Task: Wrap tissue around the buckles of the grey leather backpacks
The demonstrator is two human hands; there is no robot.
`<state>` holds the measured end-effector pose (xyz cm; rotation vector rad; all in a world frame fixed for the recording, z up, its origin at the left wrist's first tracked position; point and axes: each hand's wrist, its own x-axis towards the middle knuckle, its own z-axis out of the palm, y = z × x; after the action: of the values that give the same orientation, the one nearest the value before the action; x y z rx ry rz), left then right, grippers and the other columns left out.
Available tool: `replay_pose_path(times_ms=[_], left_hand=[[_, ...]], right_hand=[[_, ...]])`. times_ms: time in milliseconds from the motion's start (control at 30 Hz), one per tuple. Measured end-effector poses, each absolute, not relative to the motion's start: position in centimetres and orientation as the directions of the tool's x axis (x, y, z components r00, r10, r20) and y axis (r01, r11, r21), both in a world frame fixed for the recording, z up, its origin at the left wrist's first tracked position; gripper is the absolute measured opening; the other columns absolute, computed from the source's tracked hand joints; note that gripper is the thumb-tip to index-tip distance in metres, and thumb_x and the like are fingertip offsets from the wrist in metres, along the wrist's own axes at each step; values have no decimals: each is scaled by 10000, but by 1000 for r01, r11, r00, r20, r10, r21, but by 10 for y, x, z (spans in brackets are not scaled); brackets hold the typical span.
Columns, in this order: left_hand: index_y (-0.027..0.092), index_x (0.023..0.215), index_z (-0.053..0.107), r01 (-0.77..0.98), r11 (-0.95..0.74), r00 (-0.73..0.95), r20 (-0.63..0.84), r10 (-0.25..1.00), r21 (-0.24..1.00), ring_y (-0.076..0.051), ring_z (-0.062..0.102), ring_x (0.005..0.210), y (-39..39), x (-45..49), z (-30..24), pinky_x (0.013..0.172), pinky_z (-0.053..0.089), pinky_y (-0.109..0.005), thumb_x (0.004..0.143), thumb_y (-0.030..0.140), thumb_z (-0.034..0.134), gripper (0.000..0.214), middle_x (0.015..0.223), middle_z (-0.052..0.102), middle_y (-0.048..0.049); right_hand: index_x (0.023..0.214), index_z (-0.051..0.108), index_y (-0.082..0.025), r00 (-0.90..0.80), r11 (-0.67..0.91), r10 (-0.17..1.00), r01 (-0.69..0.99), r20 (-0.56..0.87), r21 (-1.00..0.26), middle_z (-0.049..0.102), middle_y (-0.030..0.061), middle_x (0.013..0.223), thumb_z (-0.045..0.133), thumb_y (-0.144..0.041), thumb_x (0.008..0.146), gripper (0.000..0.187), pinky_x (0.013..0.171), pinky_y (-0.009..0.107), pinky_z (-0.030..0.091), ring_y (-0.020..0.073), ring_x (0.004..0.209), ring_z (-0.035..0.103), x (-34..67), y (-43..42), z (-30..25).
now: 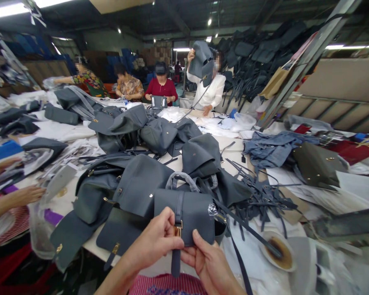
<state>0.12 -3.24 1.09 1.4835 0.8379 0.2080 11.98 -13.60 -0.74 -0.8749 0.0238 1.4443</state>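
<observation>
A dark blue-grey handbag is directly before me, its wrapped carry handle standing up behind the flap. Down the front runs a strap through a gold buckle, its tail hanging below the flap. My left hand is closed at the buckle, thumb and fingers pinching the strap. With the thumb on the front and fingers underneath, my right hand grips the flap's lower edge. Some clear plastic wrap shows at the bag's right corner.
Similar bags are heaped just beyond. Loose straps lie to the right, near a bowl of brown stuff. A co-worker's hand is at the left. Several people work across the table, one in white holding up a bag.
</observation>
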Motion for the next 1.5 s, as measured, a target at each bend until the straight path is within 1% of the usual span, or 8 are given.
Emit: replay_pose_path(times_ms=[300,467,567,867,1100,1267,1367,1500], left_hand=[[220,775,381,238,254,781,-340,524,937,-42,368,432,-28,-4,1,424,282,-162,672,153,618,267,518,431,127],[223,756,383,314,175,703,-353,617,933,-46,375,399,-31,-1,3,400,273,-164,720,147,553,190,492,412,132],[226,759,367,349,139,682,-353,640,927,-41,367,401,-32,2,6,412,265,-154,698,139,613,268,469,399,150],[229,762,360,293,303,750,-414,515,907,-38,370,361,-24,1,-1,362,270,-143,665,146,621,290,467,455,140],[230,775,360,270,318,760,-404,509,909,-36,384,363,-23,-1,-12,365,282,-145,673,182,618,281,490,460,136],[225,785,383,289,252,738,-382,556,924,-46,391,382,-25,-1,-13,401,298,-158,690,147,544,203,494,442,128],[220,787,398,292,192,717,-347,605,937,-67,444,461,-33,-6,-5,457,337,-182,755,193,500,110,568,456,100],[215,751,427,411,8,630,-290,720,912,-83,411,546,-49,-12,-1,510,325,-204,731,209,593,167,618,411,94]], right_hand=[[1046,642,-104,156,-121,859,-863,-487,-490,766,170,990,824,-430,648,545,831,486,551,315,883,733,117,-136,-14],[1051,643,-110,169,-136,841,-854,-514,-503,762,166,1014,819,-443,655,547,850,482,547,301,886,734,117,-138,-14],[1021,654,-109,176,-142,835,-847,-522,-512,769,164,985,825,-459,637,546,841,474,553,301,876,736,117,-137,-12],[1022,645,-105,166,-132,840,-861,-516,-491,770,161,977,832,-445,632,551,845,480,552,309,890,734,116,-137,-15],[1056,629,-90,159,-141,835,-863,-526,-484,766,177,985,831,-413,639,565,865,502,540,320,893,733,116,-134,-19],[1067,627,-84,155,-123,837,-881,-524,-457,764,176,992,832,-359,649,540,874,495,538,317,914,728,117,-134,-21],[1064,630,-85,176,-105,824,-887,-539,-450,767,170,983,840,-347,638,542,860,479,547,313,905,730,117,-133,-21],[1046,640,-95,184,-109,823,-878,-538,-467,766,165,994,845,-354,628,533,818,443,565,307,895,733,115,-133,-20]])
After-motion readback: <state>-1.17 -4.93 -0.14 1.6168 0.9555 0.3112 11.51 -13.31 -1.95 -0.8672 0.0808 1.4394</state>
